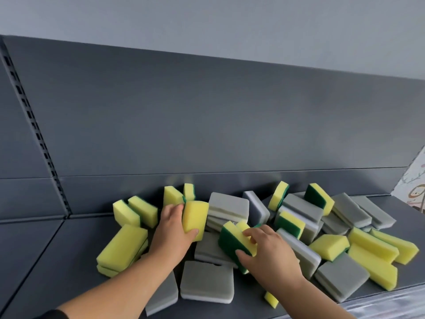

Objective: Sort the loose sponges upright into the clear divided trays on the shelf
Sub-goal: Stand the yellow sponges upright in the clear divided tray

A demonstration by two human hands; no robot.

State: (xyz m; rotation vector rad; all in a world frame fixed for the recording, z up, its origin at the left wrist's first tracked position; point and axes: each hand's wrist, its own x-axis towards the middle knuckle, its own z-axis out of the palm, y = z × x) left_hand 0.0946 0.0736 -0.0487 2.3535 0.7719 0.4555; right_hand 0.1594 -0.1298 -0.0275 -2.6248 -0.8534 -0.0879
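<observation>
Loose sponges lie heaped on a dark grey shelf (pixel 69 254). My left hand (pixel 171 229) grips a yellow sponge (pixel 195 218) held upright above the pile. A little to its right, my right hand (pixel 269 252) is closed around a yellow-and-green sponge (pixel 232 242) tilted on its edge. Several yellow sponges (pixel 123 246) lie at the left and several more (pixel 377 252) at the right. Grey-and-white sponges (pixel 207 279) fill the middle and the back. No clear divided tray shows in this view.
The shelf's grey back panel (pixel 207 125) rises right behind the pile. A slotted upright (pixel 34 130) runs down the left side. A patterned surface (pixel 414 187) shows at the far right. The shelf's front edge (pixel 379 302) runs along the lower right.
</observation>
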